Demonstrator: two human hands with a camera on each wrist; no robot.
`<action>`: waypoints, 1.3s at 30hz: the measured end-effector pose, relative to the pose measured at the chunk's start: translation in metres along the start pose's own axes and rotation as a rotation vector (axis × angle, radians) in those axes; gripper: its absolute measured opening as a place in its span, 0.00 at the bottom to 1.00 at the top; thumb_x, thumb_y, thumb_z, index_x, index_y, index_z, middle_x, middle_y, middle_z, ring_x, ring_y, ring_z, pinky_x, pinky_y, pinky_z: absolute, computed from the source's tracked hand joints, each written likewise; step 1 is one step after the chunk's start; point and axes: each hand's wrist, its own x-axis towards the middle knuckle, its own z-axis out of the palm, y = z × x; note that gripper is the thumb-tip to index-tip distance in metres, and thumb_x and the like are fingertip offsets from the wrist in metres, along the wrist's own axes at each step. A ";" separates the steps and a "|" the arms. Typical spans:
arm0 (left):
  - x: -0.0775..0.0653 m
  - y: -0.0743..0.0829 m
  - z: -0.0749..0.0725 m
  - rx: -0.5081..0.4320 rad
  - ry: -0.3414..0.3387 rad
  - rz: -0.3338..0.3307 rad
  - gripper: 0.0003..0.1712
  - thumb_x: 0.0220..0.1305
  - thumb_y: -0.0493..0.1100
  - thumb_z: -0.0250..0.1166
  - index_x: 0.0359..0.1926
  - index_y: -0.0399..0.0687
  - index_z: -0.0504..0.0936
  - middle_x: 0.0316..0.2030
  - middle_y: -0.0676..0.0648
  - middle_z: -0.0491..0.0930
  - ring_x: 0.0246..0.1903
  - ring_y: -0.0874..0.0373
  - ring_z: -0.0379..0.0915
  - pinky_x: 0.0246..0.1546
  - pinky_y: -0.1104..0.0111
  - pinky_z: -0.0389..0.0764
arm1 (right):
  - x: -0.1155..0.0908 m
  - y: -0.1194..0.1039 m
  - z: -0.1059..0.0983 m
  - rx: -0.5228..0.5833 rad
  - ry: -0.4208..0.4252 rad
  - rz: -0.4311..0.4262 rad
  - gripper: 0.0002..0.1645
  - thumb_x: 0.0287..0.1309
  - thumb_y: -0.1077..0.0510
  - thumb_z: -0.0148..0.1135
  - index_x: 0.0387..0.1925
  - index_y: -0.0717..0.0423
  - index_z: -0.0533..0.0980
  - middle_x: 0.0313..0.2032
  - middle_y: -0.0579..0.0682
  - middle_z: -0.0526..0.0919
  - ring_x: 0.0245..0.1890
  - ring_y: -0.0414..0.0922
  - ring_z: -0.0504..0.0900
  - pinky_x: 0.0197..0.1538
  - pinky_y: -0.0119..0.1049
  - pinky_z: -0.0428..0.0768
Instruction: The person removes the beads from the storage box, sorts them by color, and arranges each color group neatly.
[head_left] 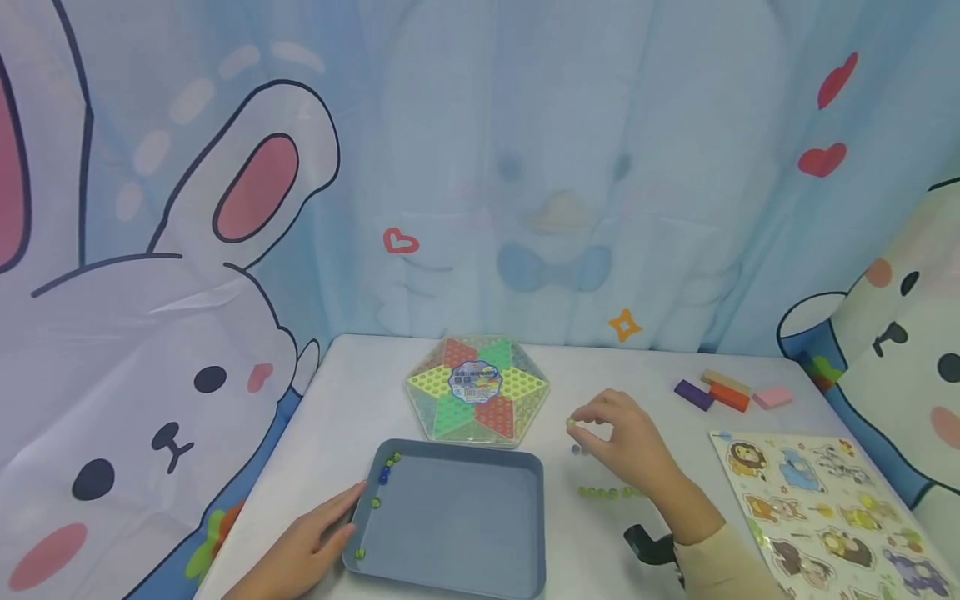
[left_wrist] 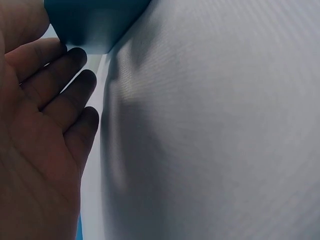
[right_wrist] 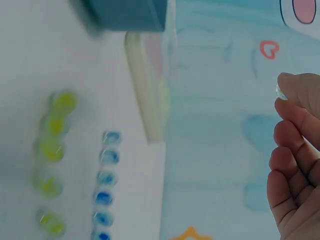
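Note:
My right hand (head_left: 622, 442) pinches a small greenish marble (head_left: 571, 423) between thumb and forefinger, raised to the right of a grey-blue tray (head_left: 542, 517); the right wrist view shows the marble (right_wrist: 281, 93) mostly covered by the fingertips. My left hand (head_left: 311, 533) touches the tray's left side with its fingers extended. Along the tray's left wall lie green marbles (head_left: 377, 502) and dark blue marbles (head_left: 384, 475). Below the right hand runs a row of yellow-green marbles (head_left: 600, 492). A row of blue marbles (right_wrist: 103, 198) shows in the right wrist view.
Behind the tray lies a hexagonal Chinese checkers board (head_left: 476, 412) in clear wrapping. Coloured blocks, among them an orange block (head_left: 729, 397), sit at the back right. An animal puzzle board (head_left: 825, 508) lies at the right. A patterned curtain (head_left: 450, 167) hangs behind the table.

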 end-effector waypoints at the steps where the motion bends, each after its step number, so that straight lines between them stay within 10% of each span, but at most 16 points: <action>1: 0.000 0.000 0.000 -0.003 -0.003 -0.010 0.36 0.82 0.62 0.50 0.82 0.56 0.60 0.79 0.51 0.64 0.77 0.45 0.62 0.72 0.59 0.75 | -0.004 0.005 -0.002 -0.012 -0.001 0.018 0.09 0.56 0.55 0.80 0.38 0.42 0.88 0.36 0.40 0.84 0.43 0.40 0.80 0.42 0.35 0.84; 22: 0.000 0.003 -0.004 0.007 -0.002 0.018 0.35 0.82 0.59 0.52 0.81 0.51 0.62 0.77 0.47 0.68 0.75 0.43 0.65 0.71 0.61 0.77 | -0.080 0.088 -0.016 -0.112 -0.141 0.292 0.07 0.58 0.52 0.78 0.39 0.44 0.88 0.36 0.41 0.83 0.40 0.40 0.79 0.41 0.31 0.81; 39: 0.001 -0.006 0.002 0.024 0.041 0.074 0.33 0.82 0.56 0.53 0.80 0.50 0.64 0.76 0.47 0.69 0.74 0.46 0.67 0.69 0.64 0.79 | -0.084 0.102 -0.016 -0.104 -0.366 0.448 0.12 0.57 0.50 0.78 0.41 0.48 0.88 0.36 0.42 0.83 0.40 0.40 0.80 0.48 0.44 0.83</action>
